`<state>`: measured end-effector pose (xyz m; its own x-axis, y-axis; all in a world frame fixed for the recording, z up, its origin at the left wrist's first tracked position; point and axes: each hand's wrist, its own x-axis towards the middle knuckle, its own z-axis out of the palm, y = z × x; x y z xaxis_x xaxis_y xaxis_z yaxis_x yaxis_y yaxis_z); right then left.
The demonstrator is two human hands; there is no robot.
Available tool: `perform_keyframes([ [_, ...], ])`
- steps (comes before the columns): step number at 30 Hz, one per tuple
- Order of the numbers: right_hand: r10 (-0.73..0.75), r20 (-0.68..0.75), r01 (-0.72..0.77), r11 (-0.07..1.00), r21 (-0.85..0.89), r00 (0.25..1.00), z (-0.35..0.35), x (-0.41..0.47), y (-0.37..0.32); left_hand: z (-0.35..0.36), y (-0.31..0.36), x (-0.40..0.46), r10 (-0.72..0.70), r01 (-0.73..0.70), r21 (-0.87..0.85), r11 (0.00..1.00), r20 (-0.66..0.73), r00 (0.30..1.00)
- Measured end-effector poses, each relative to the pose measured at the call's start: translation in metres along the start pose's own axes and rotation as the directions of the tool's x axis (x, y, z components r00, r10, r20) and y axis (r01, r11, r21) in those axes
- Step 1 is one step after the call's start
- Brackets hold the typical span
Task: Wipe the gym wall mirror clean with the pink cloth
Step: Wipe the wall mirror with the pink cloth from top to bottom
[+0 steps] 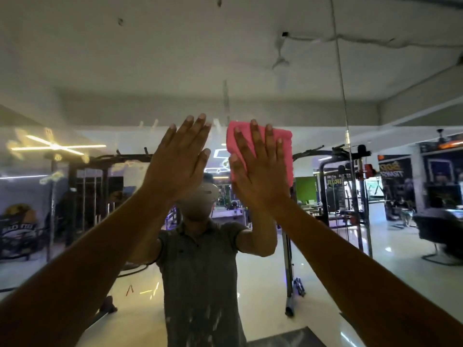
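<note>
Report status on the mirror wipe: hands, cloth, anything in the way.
Right hand flat, pressing pink cloth on mirror. Left hand open, flat on glass beside it, no cloth. Smears on the glass at upper left. Nothing in the way.

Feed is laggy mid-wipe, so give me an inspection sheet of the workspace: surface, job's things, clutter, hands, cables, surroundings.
Surface: mirror, streaks and smears at left and low centre.
Job's things: pink cloth flat against the glass.
Clutter: nothing seen.
Hands: right hand presses the cloth with straight fingers; left hand flat on bare glass beside it.
Cables: nothing seen on the glass side.
Surroundings: reflected gym rack, ceiling fan, neon lights.
</note>
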<state>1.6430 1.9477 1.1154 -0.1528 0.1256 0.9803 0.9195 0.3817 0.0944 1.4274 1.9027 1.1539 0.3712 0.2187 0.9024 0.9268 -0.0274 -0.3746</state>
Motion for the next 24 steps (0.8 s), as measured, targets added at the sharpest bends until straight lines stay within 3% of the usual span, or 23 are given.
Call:
perform_keyframes([
  [3,-0.125,0.067,0.126,0.992,-0.009,0.99,0.002,-0.028,0.024,0.001,-0.004,-0.002,0.008,-0.008,-0.011,1.0,-0.004,1.0],
  [6,-0.053,0.003,0.053,0.997,-0.057,0.999,-0.008,0.002,0.039,0.001,-0.006,-0.003,0.011,-0.011,-0.023,1.0,-0.005,1.0],
  [9,0.056,-0.025,-0.057,0.998,-0.029,0.998,-0.014,0.031,0.005,0.004,-0.005,-0.003,0.0,0.0,-0.022,1.0,-0.003,1.0],
  [14,-0.137,0.033,0.138,0.99,-0.026,0.99,0.003,-0.013,0.018,0.002,-0.002,-0.012,-0.032,0.031,-0.044,0.999,-0.015,0.999],
  [17,-0.032,0.005,0.032,0.999,-0.008,0.999,-0.001,0.015,0.026,0.002,-0.003,-0.019,-0.029,0.027,-0.055,0.998,-0.034,0.999],
  [20,0.08,-0.04,-0.079,0.997,0.009,0.996,0.003,0.024,-0.013,0.002,-0.003,-0.019,-0.042,0.037,-0.084,0.996,-0.05,0.998],
  [24,-0.163,0.042,0.163,0.986,-0.017,0.986,0.006,-0.019,0.007,-0.003,-0.001,-0.02,-0.046,0.04,-0.116,0.992,-0.051,0.998],
])
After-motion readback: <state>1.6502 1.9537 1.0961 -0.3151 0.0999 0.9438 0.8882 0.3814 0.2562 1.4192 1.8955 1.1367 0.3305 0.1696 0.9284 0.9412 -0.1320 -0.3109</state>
